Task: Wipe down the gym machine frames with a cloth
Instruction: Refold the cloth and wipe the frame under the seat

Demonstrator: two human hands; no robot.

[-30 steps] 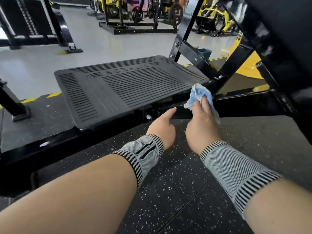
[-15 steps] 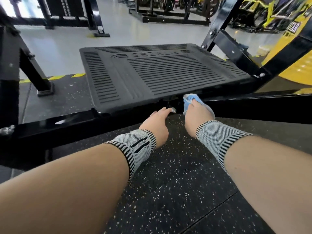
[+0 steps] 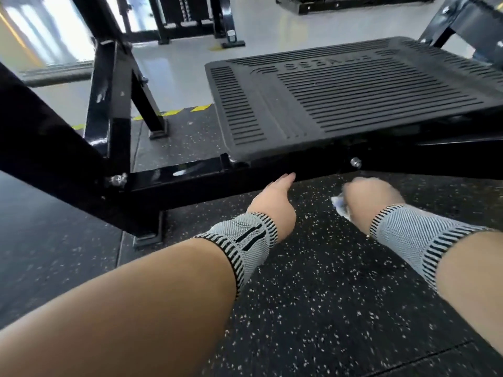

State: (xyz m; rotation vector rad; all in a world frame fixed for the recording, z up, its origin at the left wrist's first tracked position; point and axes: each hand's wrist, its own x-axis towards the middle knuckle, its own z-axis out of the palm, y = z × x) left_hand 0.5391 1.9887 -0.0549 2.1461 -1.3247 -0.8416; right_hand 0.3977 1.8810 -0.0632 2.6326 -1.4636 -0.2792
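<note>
The ribbed footplate (image 3: 353,99) overhangs the black crossbar (image 3: 206,176). The left hand (image 3: 275,202) reaches out flat-fingered, empty; the blurred right hand (image 3: 373,198) bunches the blue cloth (image 3: 340,204) near it. Knuckles could catch the protruding bolt (image 3: 355,161).

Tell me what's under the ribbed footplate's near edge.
A glossy black frame bar runs under the footplate, with a silver bolt showing. Farther beneath is shadowed, so anything there is hidden.

Left hand (image 3: 275,202) reaches forward, fingers straight; right hand (image 3: 371,202) curled, blurred
</note>
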